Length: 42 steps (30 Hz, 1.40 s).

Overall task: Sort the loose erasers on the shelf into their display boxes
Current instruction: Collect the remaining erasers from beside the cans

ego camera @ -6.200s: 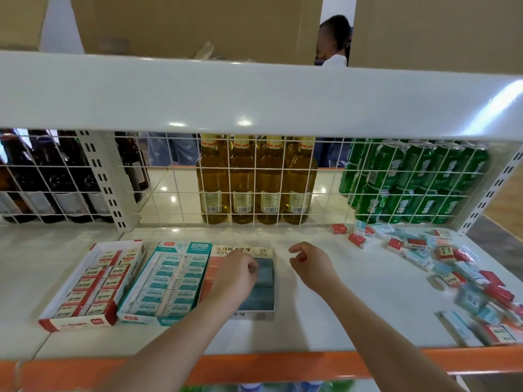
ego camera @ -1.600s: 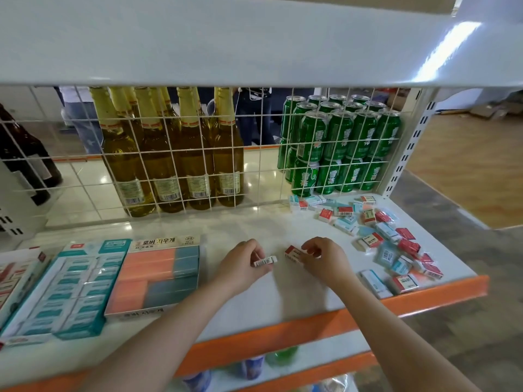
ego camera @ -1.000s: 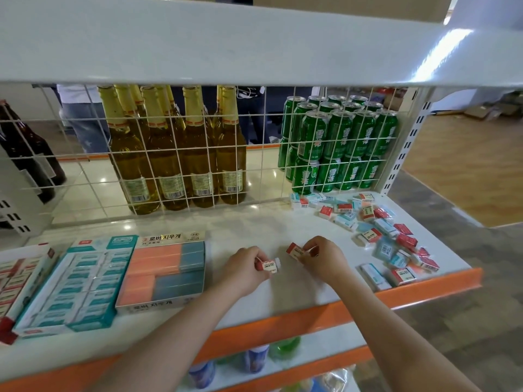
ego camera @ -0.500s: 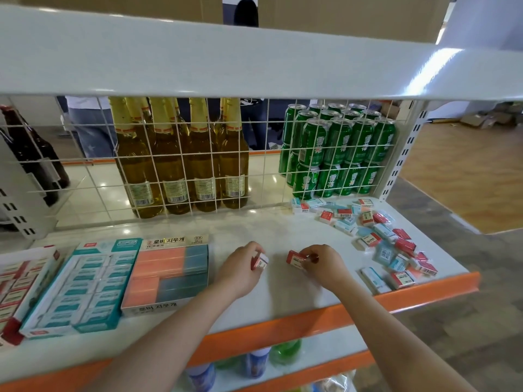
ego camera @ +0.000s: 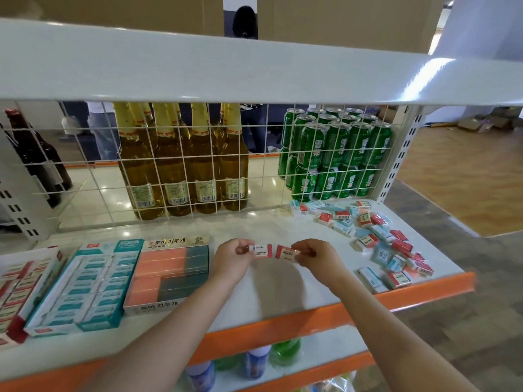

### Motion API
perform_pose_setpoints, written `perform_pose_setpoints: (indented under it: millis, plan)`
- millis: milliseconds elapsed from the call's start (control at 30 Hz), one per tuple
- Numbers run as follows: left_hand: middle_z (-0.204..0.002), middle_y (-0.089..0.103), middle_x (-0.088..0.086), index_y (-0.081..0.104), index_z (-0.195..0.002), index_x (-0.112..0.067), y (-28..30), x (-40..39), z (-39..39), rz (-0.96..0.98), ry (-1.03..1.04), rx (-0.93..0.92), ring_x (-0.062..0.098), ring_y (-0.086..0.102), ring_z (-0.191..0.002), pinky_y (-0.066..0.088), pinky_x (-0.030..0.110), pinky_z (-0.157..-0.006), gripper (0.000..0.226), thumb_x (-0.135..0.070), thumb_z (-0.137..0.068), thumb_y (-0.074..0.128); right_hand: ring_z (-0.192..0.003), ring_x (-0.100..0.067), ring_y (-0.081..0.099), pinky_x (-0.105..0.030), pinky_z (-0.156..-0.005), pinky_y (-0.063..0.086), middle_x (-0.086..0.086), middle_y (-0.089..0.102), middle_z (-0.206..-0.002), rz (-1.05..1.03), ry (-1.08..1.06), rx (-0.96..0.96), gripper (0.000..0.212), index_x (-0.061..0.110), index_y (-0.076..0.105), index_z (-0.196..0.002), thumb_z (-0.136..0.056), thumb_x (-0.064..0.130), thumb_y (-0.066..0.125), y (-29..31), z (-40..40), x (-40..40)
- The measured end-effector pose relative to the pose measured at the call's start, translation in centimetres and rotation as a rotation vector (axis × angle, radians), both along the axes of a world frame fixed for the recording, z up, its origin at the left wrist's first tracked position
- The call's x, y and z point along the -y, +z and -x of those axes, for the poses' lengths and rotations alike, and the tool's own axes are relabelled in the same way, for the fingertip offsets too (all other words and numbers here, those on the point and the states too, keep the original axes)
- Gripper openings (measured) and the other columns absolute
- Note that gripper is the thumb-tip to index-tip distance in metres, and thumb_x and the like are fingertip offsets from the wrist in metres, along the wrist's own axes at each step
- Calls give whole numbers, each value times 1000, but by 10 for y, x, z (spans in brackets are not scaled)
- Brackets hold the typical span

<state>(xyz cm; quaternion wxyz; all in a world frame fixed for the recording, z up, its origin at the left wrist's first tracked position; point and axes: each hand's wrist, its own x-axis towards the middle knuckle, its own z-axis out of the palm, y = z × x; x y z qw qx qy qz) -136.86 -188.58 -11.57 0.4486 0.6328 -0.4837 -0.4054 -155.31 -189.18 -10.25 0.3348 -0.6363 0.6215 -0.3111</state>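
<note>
Head view, read left to right across a glossy white shelf (ego camera: 254,295) with an orange front lip. At far left, a red-and-white card display box (ego camera: 25,290), cut off by the frame edge, holds rows of small rectangular erasers in red-printed sleeves. Beside it, touching, a teal-and-white display box (ego camera: 85,287) holds rows of teal-sleeved erasers under a shiny wrap. Next lies a flat open box (ego camera: 169,273) of larger smooth blocks, each half salmon-orange, half dark slate, with printed lettering on its front and rear flaps. Above the bare mid-shelf, the left hand (ego camera: 230,261) pinches one end of a small red-and-white sleeved eraser (ego camera: 261,251) between thumb and curled fingers; the right hand (ego camera: 318,258) pinches a second red-sleeved eraser (ego camera: 287,252) the same way. The two erasers are held level, end to end, almost touching; both grips are closed on them. Toward the right end lies a loose scatter of erasers (ego camera: 376,239), red-sleeved and pale blue-sleeved boxy pieces, some overlapping, some glossy with film. Behind a white wire grid (ego camera: 85,165) stand dark glass bottles (ego camera: 36,157), amber bottles with gold foil necks (ego camera: 181,165), and stacked green metal cans (ego camera: 336,154).
</note>
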Motion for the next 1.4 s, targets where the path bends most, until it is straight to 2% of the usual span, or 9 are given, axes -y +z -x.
perform_pose_setpoints:
  millis: [167, 367, 600, 733, 900, 1000, 1167, 1333, 1400]
  plan:
    - [-95, 64, 7, 66, -99, -8, -1, -5, -3, -12, 31, -109, 18, 59, -92, 45, 16, -72, 14, -1, -87, 60, -72, -2, 54, -6, -61, 42, 6, 59, -82, 11, 7, 79, 28, 5, 65, -110, -88, -5, 53, 1, -2, 0]
    - [-93, 63, 8, 64, -94, -12, -4, -7, -9, -13, 40, -73, 18, 58, -87, 47, 23, -78, 18, 3, -87, 57, -96, -20, 58, -19, -77, 40, -8, 64, -108, 68, 3, -146, 27, 5, 64, -111, -89, 0, 50, -4, -2, 1]
    - [-92, 61, 5, 66, -104, -7, 0, -8, -14, 17, 20, 139, 14, 56, -87, 42, 18, -73, 21, 0, -87, 56, -83, -16, 51, -20, -70, 37, -3, 55, -105, -17, 160, -410, 34, 21, 52, -125, -92, 30, 52, -10, -9, 0]
    - [-100, 64, 7, 66, -105, -8, 2, -10, -17, 20, 17, 181, 13, 56, -90, 42, 18, -75, 21, -1, -88, 56, -101, -24, 57, -23, -78, 39, -8, 56, -113, 60, 226, -475, 34, 20, 52, -126, -94, 16, 42, -8, -19, 2]
    - [-109, 65, 10, 66, -106, -7, 5, -11, -18, 27, 35, 182, 13, 55, -93, 41, 19, -79, 21, -2, -89, 56, -81, -16, 52, -22, -62, 38, 3, 55, -88, 78, 90, -306, 5, 14, 58, -94, -90, 15, 55, 4, -22, 10]
    - [-111, 64, 10, 65, -108, -7, 7, -12, -18, 29, 47, 184, 13, 54, -94, 41, 19, -80, 21, -3, -90, 55, -68, -11, 50, -17, -51, 33, 6, 53, -72, 104, -1, -92, 9, 14, 54, -82, -87, 15, 62, 12, -19, 14]
    - [-112, 63, 9, 66, -106, -8, 8, -13, -15, 41, 75, 196, 12, 53, -95, 41, 20, -81, 20, -3, -90, 55, -74, -16, 56, -15, -56, 40, -2, 58, -81, 29, 48, 166, 17, 14, 61, -102, -88, 4, 58, 17, -15, 15]
    - [-107, 63, 5, 66, -106, -10, 11, -14, -17, 70, 108, 208, 11, 53, -94, 40, 11, -70, 19, -5, -90, 56, -77, -24, 60, -38, -81, 54, 1, 60, -77, -8, 58, 250, 18, 13, 60, -94, -85, -3, 58, 11, -18, 14]
    - [-101, 62, 2, 67, -103, -12, 13, -15, -20, 81, 121, 214, 11, 54, -93, 37, 9, -64, 18, -5, -89, 57, -77, -22, 60, -33, -77, 54, 2, 61, -77, -9, 57, 265, 18, 11, 60, -93, -85, -4, 58, 8, -21, 15]
